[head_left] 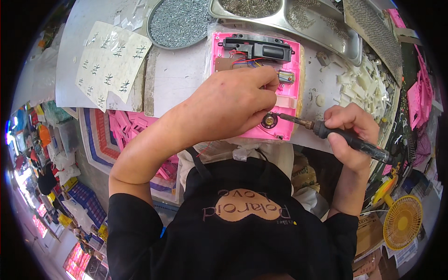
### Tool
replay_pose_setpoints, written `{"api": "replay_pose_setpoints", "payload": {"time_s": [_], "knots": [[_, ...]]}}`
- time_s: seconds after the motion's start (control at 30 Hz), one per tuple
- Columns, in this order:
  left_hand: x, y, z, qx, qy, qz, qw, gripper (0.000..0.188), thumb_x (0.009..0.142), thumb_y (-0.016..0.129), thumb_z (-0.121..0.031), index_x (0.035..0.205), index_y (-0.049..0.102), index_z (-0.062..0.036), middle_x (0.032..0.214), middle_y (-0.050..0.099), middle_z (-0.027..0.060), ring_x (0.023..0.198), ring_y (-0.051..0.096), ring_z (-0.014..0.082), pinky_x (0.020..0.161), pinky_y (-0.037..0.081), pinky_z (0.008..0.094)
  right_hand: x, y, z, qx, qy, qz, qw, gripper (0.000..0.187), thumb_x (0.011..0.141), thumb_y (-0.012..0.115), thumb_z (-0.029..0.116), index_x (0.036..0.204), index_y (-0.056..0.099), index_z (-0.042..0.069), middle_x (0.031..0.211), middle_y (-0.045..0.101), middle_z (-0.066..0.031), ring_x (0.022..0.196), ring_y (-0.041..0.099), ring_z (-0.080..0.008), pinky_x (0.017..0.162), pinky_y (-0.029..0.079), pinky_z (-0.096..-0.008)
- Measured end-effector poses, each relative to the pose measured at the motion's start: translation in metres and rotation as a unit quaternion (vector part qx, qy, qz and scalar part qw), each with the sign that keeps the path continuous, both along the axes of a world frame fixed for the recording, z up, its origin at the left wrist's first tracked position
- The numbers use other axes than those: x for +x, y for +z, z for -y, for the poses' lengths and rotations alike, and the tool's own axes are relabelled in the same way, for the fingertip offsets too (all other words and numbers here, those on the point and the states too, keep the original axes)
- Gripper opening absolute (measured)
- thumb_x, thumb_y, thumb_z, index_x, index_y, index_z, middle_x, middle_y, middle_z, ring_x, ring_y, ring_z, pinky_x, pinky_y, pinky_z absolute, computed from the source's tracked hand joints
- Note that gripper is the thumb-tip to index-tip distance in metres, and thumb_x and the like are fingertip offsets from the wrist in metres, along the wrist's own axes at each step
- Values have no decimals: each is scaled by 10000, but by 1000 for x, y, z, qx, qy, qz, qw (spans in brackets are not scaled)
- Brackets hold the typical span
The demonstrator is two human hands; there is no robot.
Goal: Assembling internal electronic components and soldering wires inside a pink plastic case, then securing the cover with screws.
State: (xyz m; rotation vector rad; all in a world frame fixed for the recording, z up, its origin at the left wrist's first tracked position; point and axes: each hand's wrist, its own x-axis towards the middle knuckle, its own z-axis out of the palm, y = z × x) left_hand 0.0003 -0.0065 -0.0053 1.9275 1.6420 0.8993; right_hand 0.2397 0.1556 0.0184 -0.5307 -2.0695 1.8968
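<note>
A pink plastic housing (293, 51) lies on the worktable with its inside facing up. Fixed along its far side is a long black plastic unit (268, 50), with thin coloured wires and a brown board (223, 64) beside it. My left hand (233, 102) reaches across the housing, fingers curled and pinched together; whatever they grip is hidden. In my right hand (353, 130) is a soldering iron (322, 129) with a black handle. Its tip points left and meets, or nearly meets, the edge of a small round speaker (269, 120) at the housing's near side.
A round tray (179, 23) of small metal screws and a steel compartment tray (233, 17) of small metal parts stand at the back. White plastic pieces (364, 86) heap on the right. A marked paper sheet (112, 63) lies left, above a crate (93, 140) of pink parts. A yellow fan (403, 221) stands lower right.
</note>
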Motion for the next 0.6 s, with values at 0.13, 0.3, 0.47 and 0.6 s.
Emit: {"api": "replay_pose_setpoints", "payload": {"time_s": [0.13,0.3,0.47,0.6], "knots": [[0,3,-2,-2,-6,-6,1000,108,794,715,-56,826,612,-49,1002,600,74,854,646,290,701,534,398,-7,-2,-6,1,33,1,999,207,755,737,66,925,672,-33,712,641,-31,563,547,-51,552,374,-210],[0,4,-2,-6,-7,-12,1000,107,788,717,-58,830,618,-52,1008,601,76,859,647,293,707,535,403,-12,-5,-8,-3,46,-1,999,202,762,732,64,926,669,-36,679,630,-25,544,536,-48,537,356,-211],[-1,5,-2,-10,-10,-8,1000,106,786,720,-63,831,625,-52,1013,599,79,860,647,293,712,536,407,-14,0,-7,-15,35,21,999,206,766,731,62,935,660,-32,682,625,-17,558,533,-42,546,357,-208],[-1,5,-2,-14,-14,-18,1000,107,784,721,-65,828,625,-51,1014,597,80,858,646,293,713,536,408,-6,3,-9,-27,21,29,999,207,767,729,59,940,655,-28,699,615,-8,565,499,-34,558,352,-204]]}}
